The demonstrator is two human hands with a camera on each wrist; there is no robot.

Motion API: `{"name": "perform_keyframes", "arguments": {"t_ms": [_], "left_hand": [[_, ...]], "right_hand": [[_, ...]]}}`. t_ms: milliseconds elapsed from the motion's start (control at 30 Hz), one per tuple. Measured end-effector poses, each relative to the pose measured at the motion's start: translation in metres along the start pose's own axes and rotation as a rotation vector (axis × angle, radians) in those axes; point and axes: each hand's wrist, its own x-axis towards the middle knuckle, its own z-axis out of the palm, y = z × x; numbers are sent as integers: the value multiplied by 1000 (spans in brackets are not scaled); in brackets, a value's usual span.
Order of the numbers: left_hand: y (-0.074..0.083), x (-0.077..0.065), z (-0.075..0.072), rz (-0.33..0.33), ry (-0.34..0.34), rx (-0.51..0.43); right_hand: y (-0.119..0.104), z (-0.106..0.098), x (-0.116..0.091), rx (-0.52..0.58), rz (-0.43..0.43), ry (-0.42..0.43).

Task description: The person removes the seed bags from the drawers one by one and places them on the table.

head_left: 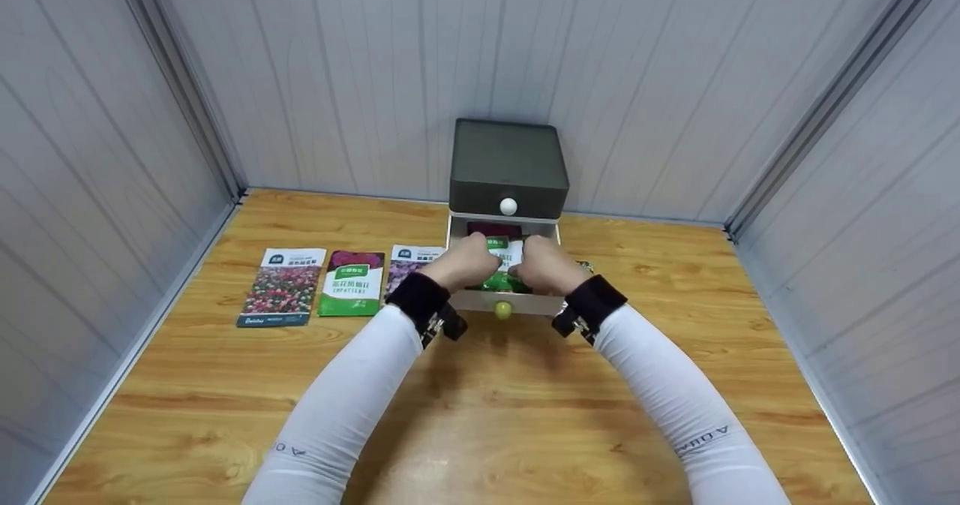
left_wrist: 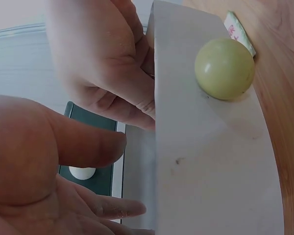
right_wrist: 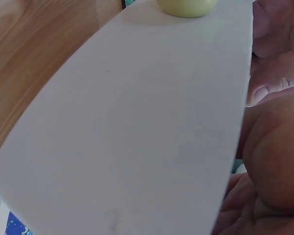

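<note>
The lower drawer (head_left: 480, 302) of the small cabinet (head_left: 510, 156) stands pulled out, and a seed packet (head_left: 504, 278) with a green lower end lies inside it between the hands, so that much appears done; left over, judging by the layout, are the packets on the table and the shutting of the drawer. The left hand (head_left: 469, 263) reaches in with thumb and fingers held straight and apart, gripping nothing visible. The right hand (head_left: 550, 266) dips behind the drawer front with bent fingers; whether it pinches the packet I cannot tell, since that front blocks the right wrist view. To the left of the drawer lie a red-and-pink flower packet (head_left: 281, 287), an impatiens packet (head_left: 350, 285) and a purple-flower packet (head_left: 405, 261) partly behind the left hand. Another packet (head_left: 586, 266) peeks out beside the right hand. The green-and-white one carries Chinese characters above a line reading as IMPATIENS; the other table packets' print is too small or covered, and the sleeve (head_left: 694, 422) bears letters beginning with A.
</note>
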Motion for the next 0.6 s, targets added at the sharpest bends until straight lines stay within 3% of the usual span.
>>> {"name": "perform_keyframes", "arguments": {"t_ms": [267,600], "left_hand": [[2,3,2,6,5,-30],[1,5,3,0,34,9]], "right_hand": [[0,0,2,47,-1,2],[1,0,4,47,27,-15]]}}
